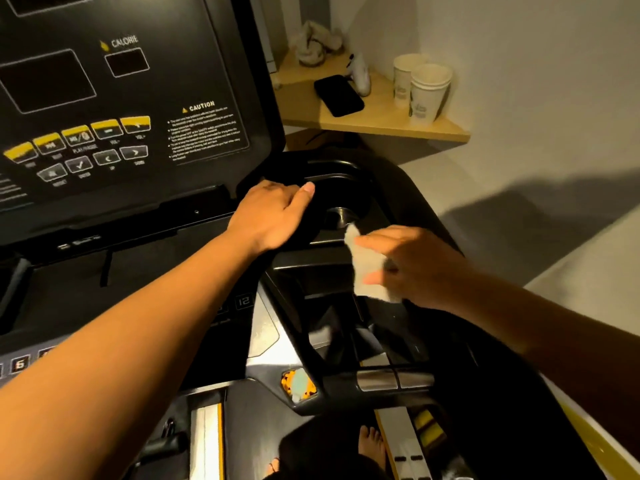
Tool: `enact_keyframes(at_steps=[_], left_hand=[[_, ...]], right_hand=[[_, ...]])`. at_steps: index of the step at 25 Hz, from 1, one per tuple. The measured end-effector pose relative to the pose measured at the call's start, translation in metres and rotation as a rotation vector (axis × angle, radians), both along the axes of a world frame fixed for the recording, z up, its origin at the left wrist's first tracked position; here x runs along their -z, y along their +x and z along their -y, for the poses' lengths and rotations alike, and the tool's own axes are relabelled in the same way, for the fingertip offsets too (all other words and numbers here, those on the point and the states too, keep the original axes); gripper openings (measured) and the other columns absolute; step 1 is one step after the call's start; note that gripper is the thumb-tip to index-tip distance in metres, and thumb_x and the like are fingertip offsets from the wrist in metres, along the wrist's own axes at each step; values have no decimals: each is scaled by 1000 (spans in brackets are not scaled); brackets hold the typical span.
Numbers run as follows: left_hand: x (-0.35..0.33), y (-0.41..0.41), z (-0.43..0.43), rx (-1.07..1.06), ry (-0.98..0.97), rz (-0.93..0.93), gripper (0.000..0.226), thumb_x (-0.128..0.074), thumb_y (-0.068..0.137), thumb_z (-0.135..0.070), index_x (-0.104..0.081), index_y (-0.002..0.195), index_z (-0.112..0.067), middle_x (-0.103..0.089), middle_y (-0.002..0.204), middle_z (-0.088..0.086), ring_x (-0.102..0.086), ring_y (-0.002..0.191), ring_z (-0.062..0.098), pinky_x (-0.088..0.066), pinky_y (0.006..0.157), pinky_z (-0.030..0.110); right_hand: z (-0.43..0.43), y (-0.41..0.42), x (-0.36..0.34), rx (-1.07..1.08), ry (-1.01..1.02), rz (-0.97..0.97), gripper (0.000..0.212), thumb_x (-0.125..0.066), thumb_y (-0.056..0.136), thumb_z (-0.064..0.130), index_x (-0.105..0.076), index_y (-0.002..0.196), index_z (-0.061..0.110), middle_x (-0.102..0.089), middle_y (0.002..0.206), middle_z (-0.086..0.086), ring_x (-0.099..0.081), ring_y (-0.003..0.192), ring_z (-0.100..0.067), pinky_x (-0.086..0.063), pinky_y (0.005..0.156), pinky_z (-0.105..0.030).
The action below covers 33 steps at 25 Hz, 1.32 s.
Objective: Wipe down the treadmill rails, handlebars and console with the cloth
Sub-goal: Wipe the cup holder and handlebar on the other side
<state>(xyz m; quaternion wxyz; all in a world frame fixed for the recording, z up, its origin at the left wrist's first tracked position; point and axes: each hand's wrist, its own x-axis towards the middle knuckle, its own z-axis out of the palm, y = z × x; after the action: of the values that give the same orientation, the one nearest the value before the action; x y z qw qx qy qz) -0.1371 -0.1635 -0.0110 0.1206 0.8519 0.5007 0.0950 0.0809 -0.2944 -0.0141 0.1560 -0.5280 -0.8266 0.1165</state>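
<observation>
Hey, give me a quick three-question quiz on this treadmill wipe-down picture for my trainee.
1. True or false: the right hand holds the cloth.
2. The left hand rests on: A) a bottle, B) the console edge beside the cup holder, C) a chair.
3. Which stacked things stand on the wooden shelf with the phone?
Key: 1 true; 2 B; 3 paper cups.

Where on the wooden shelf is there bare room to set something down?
Bare wood lies between the black phone and the paper cups, toward the front edge of the shelf. The back corner is crowded with a crumpled towel and a white object.
</observation>
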Motion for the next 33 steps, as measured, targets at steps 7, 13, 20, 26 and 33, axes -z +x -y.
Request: enact_keyframes(at_steps=[7,13,20,26,33], left_hand=[[-1,2,0,50,17,-129,73,-12,89,-64,-65,108,-18,-63,119,12,-47,123,30,-34,103,42],[-11,29,26,323,50,-193,78,-7,85,-71,-47,137,-27,-43,146,-4,-19,145,17,-10,119,48],[8,102,80,565,62,-407,71,-16,94,-64,-7,153,-25,4,162,3,16,147,17,3,120,44],[8,103,81,535,59,-319,73,-21,96,-59,-2,153,-17,0,162,-1,13,147,10,0,121,38],[9,104,85,493,96,-372,74,-6,95,-62,0,153,-17,8,161,2,22,145,12,7,120,41]], right_hand=[[-7,-22,22,-147,11,-267,53,-71,80,12,-57,130,6,-62,127,-13,-59,108,-27,-50,96,-29],[39,80,19,117,3,-110,25,-67,88,13,-68,113,10,-69,113,-4,-66,106,-18,-47,93,-15],[51,100,30,504,-451,-287,23,-37,101,39,-52,87,27,-61,83,2,-61,76,-15,-46,70,-25],[-30,73,31,667,-590,-715,30,-44,100,25,-60,118,9,-61,120,-16,-56,116,-32,-41,93,-31],[91,91,32,632,-725,-620,55,-44,99,38,-27,148,19,-55,133,-13,-56,118,-23,-41,93,-28]])
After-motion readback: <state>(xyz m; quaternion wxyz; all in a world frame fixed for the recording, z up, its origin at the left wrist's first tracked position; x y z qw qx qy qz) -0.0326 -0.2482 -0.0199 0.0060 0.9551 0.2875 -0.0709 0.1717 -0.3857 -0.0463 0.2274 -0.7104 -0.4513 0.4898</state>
